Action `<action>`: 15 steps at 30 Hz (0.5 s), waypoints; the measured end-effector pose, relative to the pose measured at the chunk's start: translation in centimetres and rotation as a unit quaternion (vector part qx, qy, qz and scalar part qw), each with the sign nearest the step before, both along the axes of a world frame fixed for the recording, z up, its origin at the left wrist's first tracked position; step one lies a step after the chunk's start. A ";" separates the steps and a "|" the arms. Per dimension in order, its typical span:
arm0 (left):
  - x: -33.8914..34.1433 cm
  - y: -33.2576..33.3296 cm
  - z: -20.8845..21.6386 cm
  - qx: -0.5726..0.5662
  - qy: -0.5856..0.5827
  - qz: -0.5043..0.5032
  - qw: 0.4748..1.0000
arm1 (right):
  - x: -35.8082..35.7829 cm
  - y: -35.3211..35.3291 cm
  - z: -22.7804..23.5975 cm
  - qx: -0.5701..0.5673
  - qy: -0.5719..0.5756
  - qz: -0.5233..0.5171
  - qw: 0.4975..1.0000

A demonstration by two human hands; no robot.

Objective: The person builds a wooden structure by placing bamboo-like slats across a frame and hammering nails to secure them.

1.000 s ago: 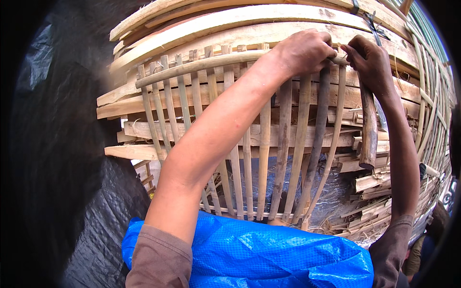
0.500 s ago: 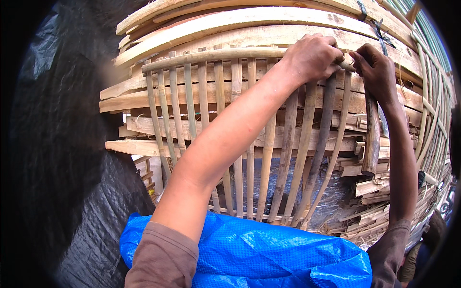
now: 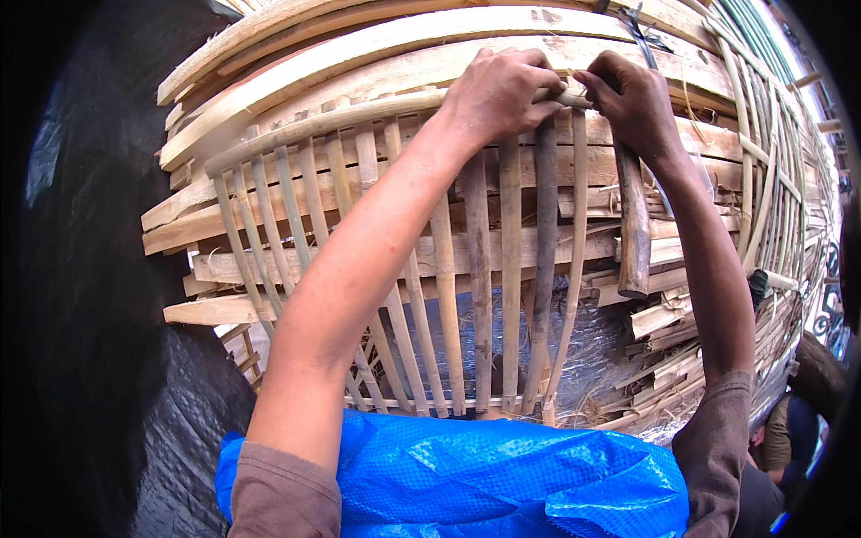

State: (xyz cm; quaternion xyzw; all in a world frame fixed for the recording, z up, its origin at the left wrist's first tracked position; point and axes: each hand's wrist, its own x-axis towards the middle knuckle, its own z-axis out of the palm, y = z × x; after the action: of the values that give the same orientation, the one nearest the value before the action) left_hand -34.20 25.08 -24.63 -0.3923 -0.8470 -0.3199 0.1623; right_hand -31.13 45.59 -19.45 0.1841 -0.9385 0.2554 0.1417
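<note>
Left hand (image 3: 504, 94) clamped on the top rail (image 3: 332, 121) of a slatted frame (image 3: 447, 287), right hand (image 3: 632, 100) just beside — grip unclear — blue sheet (image 3: 466, 471) near.

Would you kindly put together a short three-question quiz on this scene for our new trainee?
1. True or false: the left hand and the right hand are both near the right end of the top rail.
2. What colour is the crinkled sheet along the picture's lower edge: (a) red, (b) blue or (c) white?
3. Fill in: the slats run ___ the top rail, not along it.

Key: 1 true; 2 b; 3 across.
</note>
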 end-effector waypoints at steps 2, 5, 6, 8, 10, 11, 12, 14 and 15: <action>0.3 0.4 0.2 -0.001 -0.018 0.005 1.000 | 0.0 0.2 0.0 -0.018 -0.014 -0.009 1.000; 0.8 0.8 1.0 -0.013 -0.036 0.017 0.999 | -0.3 0.3 0.1 -0.027 0.000 -0.005 1.000; 0.8 0.7 1.1 -0.011 -0.035 0.020 0.999 | -0.4 0.3 0.0 -0.033 0.001 0.000 0.999; 0.8 0.6 1.3 -0.016 -0.058 0.021 0.998 | -0.5 0.2 0.1 -0.029 0.001 0.004 1.000; 0.8 0.6 1.7 -0.014 -0.096 0.026 0.995 | -0.5 0.1 0.3 -0.012 -0.001 0.001 1.000; 0.9 0.7 1.8 -0.009 -0.121 0.031 0.992 | -0.5 0.3 0.2 -0.015 -0.003 -0.003 1.000; 0.9 0.7 2.0 -0.003 -0.147 0.037 0.989 | -0.5 0.4 0.1 -0.019 -0.005 -0.005 1.000; 0.9 0.7 2.1 0.007 -0.168 0.041 0.985 | -0.5 0.3 0.1 -0.018 -0.008 -0.005 1.000; 0.8 0.6 2.1 0.012 -0.180 0.043 0.983 | -0.4 0.2 0.0 -0.014 -0.010 -0.003 1.000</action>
State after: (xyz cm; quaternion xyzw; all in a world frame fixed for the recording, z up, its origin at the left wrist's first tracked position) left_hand -33.43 25.71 -22.55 -0.2896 -0.8744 -0.3884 0.0261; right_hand -31.54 45.81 -19.44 0.1770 -0.9367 0.2698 0.1360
